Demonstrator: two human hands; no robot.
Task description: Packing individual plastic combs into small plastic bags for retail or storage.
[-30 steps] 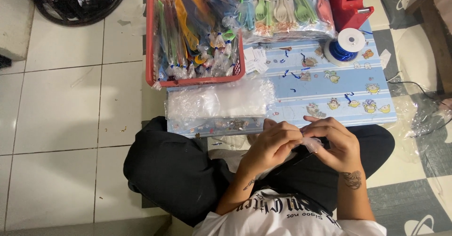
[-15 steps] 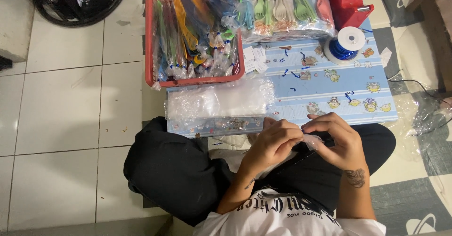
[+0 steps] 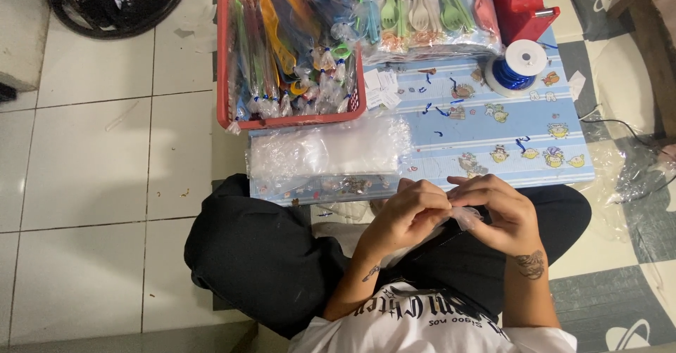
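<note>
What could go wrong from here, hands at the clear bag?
1. Both hands, left hand and right hand, pinch a thin clear bag over the lap; it might slip or tear.
2. The stack of clear bags overhangs the low table edge and could slide off.

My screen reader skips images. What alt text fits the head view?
Seated cross-legged on a tiled floor, a person pinches a small clear bag between the left hand and right hand. Ahead, a low blue table holds clear bags and a blue ribbon spool, with a red basket of wrapped packs beside it.
</note>
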